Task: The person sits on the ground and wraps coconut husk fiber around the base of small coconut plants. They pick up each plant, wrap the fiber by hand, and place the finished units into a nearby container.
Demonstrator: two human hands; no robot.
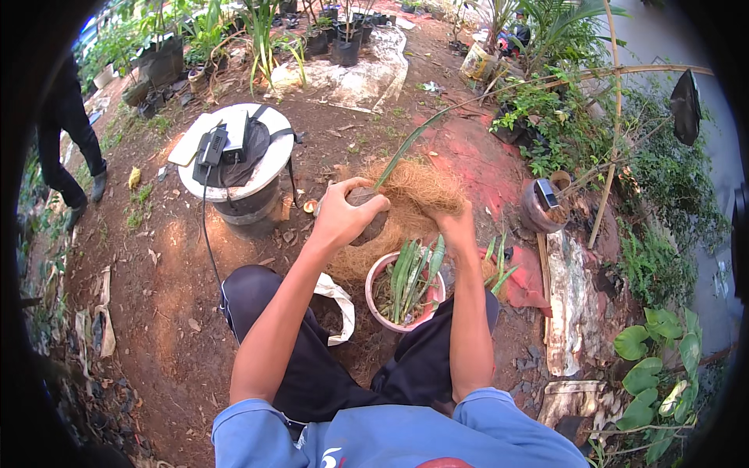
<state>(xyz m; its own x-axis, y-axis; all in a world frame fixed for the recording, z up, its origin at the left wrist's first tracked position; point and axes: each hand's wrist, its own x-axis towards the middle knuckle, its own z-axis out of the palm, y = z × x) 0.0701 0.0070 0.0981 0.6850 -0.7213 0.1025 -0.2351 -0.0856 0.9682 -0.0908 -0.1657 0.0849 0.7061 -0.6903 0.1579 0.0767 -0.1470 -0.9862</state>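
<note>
My left hand [346, 213] grips a dark ball of soil [370, 227], thumb on top. From about the ball's top a long, narrow green leaf [412, 140] arches up and to the right. My right hand [455, 222] is closed on a loose bundle of brown coconut fibre [427, 182], held against the far right side of the ball. Below both hands more fibre [357, 263] lies heaped on the ground. Between my knees stands a round pinkish pot [373, 301] of cut-looking snake plant leaves [404, 275]. Left of it is a white sack [346, 301] with a rolled rim.
A bucket with a white lid [193, 178] stands front left, carrying a black device [212, 146] with a cable. Another person's legs [73, 140] are at far left. On the right a small device [546, 194] rests on a pot [535, 216], near a bamboo pole [612, 146].
</note>
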